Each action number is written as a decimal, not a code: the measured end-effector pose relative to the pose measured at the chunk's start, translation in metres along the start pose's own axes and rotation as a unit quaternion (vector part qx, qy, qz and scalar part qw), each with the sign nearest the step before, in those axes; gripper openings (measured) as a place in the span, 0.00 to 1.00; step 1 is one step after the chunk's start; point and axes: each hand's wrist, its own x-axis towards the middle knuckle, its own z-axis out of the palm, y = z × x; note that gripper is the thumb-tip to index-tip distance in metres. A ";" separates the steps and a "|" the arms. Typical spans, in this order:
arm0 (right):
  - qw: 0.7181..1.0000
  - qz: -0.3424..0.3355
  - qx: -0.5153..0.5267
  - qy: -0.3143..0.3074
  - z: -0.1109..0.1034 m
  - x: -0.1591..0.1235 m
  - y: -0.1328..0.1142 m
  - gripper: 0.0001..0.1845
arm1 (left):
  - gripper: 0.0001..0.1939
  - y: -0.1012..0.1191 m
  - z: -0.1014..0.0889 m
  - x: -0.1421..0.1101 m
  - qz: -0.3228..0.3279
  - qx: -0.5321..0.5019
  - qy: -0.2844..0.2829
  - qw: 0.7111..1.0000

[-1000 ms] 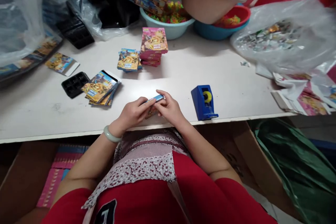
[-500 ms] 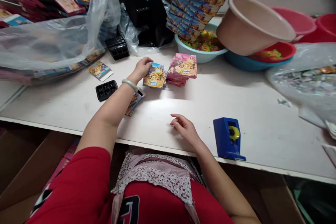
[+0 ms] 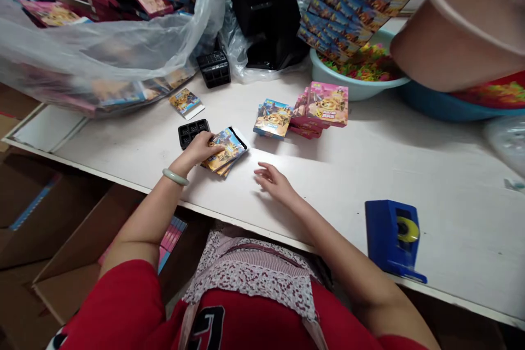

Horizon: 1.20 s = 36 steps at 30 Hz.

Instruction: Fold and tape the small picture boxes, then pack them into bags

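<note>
My left hand (image 3: 199, 149) is closed on the left edge of a blue-and-yellow printed small box (image 3: 229, 142), its thumb lying over the top. That box tops a fanned pile, and a black edge shows at its open end. A black compartment tray (image 3: 189, 131) lies partly behind the same hand. Over the bare tabletop, right of the pile, my right hand (image 3: 275, 182) is open, fingers slightly curled, holding nothing. Farther back stand a stack of blue boxes (image 3: 273, 118) and, touching or close beside it, a stack of pink boxes (image 3: 328, 104).
A blue tape dispenser (image 3: 389, 238) stands near the front edge at right. A loose flattened box (image 3: 186, 103) lies behind the tray. Back left is a clear plastic bag (image 3: 135, 49) full of boxes; behind, black trays (image 3: 266, 27), a light-blue basin (image 3: 359, 85) and a tilted beige bucket (image 3: 447, 38).
Both hands held a thin blue box near the front edge; then my left hand reached the blue stack. Now it is back left at the fanned pile. The view has turned left.
</note>
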 end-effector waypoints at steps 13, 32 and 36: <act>0.958 -0.206 -0.040 0.195 -0.012 -0.053 -0.019 0.20 | 0.32 0.063 0.093 -0.127 0.211 -0.392 -0.016 0.895; 0.969 -0.156 -0.065 0.179 -0.043 -0.108 -0.012 0.15 | 0.13 0.107 0.111 -0.127 0.146 -0.436 -0.001 0.888; 0.959 -0.216 -0.132 0.130 -0.044 -0.119 -0.020 0.08 | 0.09 0.103 0.099 -0.127 0.241 -0.407 -0.025 0.880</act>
